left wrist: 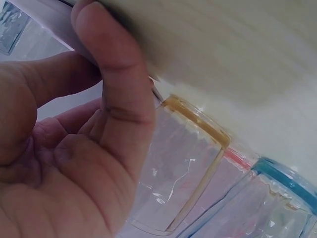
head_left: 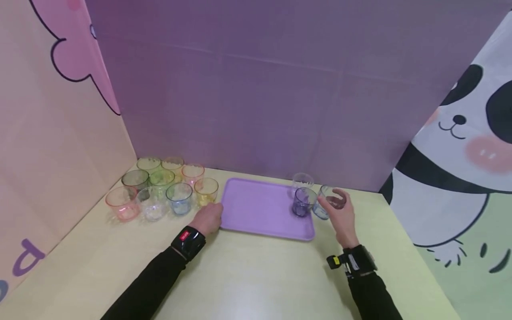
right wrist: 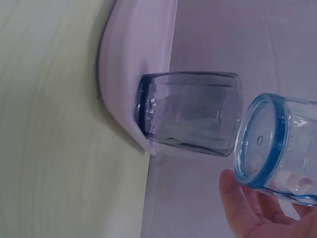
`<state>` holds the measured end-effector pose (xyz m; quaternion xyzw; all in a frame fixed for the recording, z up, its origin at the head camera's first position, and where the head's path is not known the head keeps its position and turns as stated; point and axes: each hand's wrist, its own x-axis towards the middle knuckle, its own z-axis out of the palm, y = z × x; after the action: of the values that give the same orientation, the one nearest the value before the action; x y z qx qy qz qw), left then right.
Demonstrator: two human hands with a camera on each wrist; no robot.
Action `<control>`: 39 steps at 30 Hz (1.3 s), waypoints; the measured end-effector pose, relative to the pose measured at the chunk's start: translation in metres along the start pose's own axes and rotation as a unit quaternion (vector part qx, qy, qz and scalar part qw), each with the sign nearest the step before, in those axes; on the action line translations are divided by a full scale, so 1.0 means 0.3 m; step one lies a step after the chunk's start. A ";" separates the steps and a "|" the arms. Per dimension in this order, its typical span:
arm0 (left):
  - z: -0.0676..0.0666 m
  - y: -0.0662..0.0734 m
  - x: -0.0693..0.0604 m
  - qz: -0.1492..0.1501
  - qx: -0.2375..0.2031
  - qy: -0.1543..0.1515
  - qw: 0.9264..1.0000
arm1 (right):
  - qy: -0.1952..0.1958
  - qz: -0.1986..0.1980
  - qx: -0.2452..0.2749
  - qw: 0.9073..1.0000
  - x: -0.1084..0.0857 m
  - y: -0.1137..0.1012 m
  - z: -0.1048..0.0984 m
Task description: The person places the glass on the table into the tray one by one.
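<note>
A purple tray (head_left: 260, 209) lies on the table, its left edge pinched between the thumb and curled fingers of my left hand (head_left: 209, 218). The left wrist view shows that hand (left wrist: 99, 144) close beside a glass with an amber base (left wrist: 183, 168). My right hand (head_left: 343, 220) holds a clear glass with a blue base (right wrist: 267, 144), tilted and off the surface, at the tray's right end. Just left of it, a dark purple glass (head_left: 304, 202) stands on the tray. Behind that is a colourless glass (head_left: 302, 181) near the tray's back right corner.
Several coloured glasses stand grouped on the left, among them a pink one (head_left: 124, 205), a blue one (head_left: 179, 200) and a yellow one (head_left: 206, 191) close to my left hand. A purple backdrop (head_left: 240, 98) rises behind the table, with printed cloths at both sides.
</note>
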<state>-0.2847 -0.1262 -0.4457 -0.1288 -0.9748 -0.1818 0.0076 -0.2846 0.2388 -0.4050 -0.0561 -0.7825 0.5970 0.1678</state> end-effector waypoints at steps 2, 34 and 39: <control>0.000 0.001 -0.001 0.001 -0.003 0.001 1.000 | -0.007 -0.005 -0.012 1.000 -0.007 -0.002 0.001; 0.006 -0.007 -0.003 0.006 -0.008 0.011 1.000 | -0.203 -0.013 -0.210 0.956 -0.060 -0.013 0.005; 0.005 -0.008 -0.004 0.003 -0.006 0.009 1.000 | -0.214 -0.003 -0.244 0.946 -0.059 -0.001 0.013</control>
<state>-0.2841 -0.1280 -0.4480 -0.1299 -0.9733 -0.1888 0.0158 -0.2691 0.2301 -0.4092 0.0355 -0.9219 0.3853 -0.0205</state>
